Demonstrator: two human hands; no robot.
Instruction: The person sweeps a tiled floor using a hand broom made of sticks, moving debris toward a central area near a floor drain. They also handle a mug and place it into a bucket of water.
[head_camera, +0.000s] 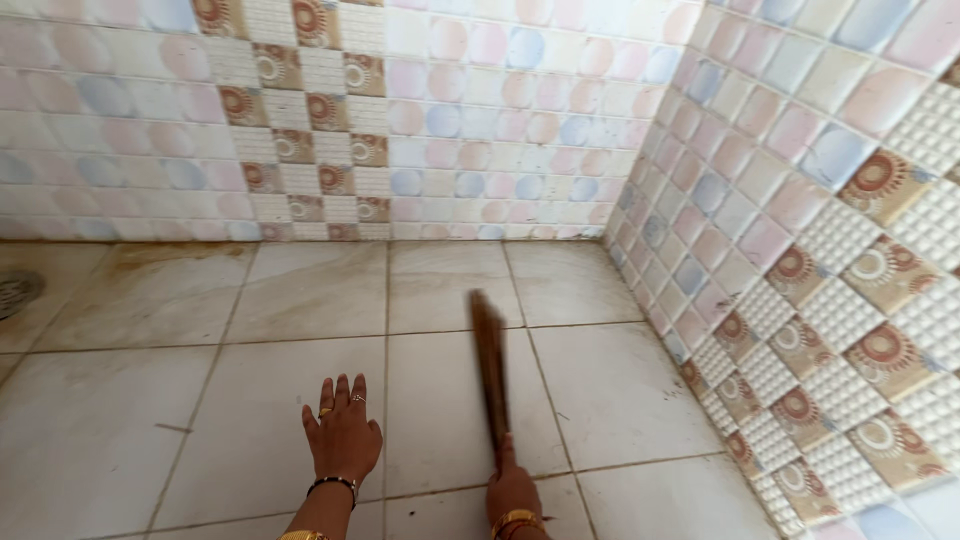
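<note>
My right hand (511, 489) grips the near end of a long brown broom (489, 365), which stretches away from me low over the tiled floor (290, 290) and is blurred. My left hand (342, 432) hovers flat over the floor just left of the broom, fingers together and pointing forward, holding nothing. It wears rings, and a dark bangle sits on the wrist. A gold bangle circles the right wrist.
The floor is pale stained tile with a round drain (15, 290) at the far left. Patterned tiled walls close off the back (450, 130) and the right side (820, 280), meeting in a corner.
</note>
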